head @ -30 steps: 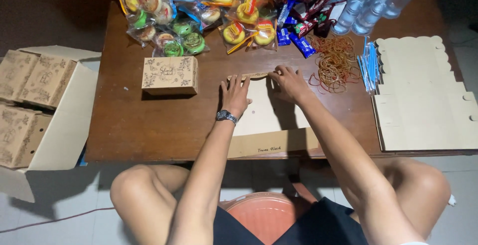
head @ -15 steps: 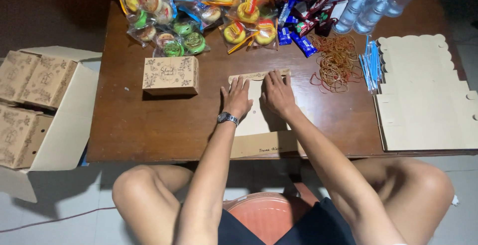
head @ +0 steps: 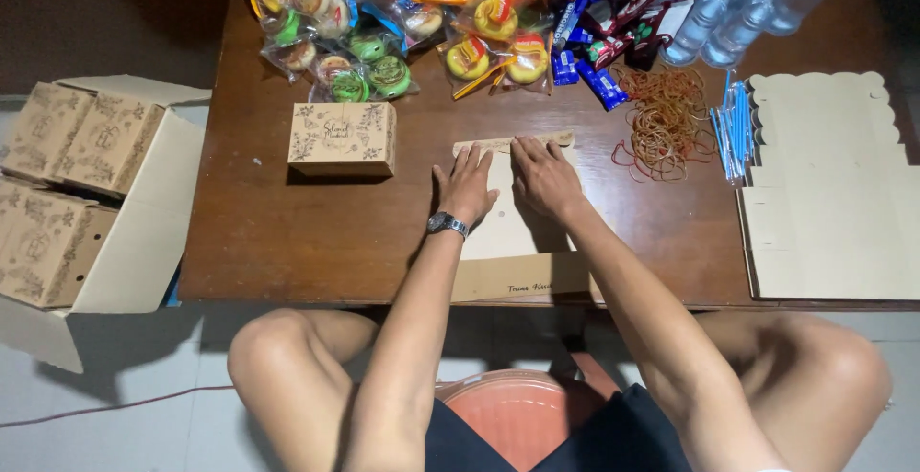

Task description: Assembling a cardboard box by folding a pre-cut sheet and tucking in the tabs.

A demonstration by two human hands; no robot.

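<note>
A brown wooden table fills most of the view, seen from above by a seated person whose bare knees show below its near edge. On the floor to the left stands a large open carton holding several printed brown boxes. On the right end of the table lies a stack of flat, unfolded box blanks with scalloped edges. Along the far edge sit a heap of wrapped snacks in clear bags, dark red and blue packets beside them, and plastic water bottles at the corner. One folded printed box stands on the table left of the hands. In the middle, a flat cardboard blank lies on the table, its near end hanging over the table's edge. The left hand, with a watch on the wrist, and the right hand both lie open and flat on this blank, fingers spread and pressing down near its far fold, grasping nothing. A pile of rubber bands lies to the right, next to a bundle of blue straws.
</note>
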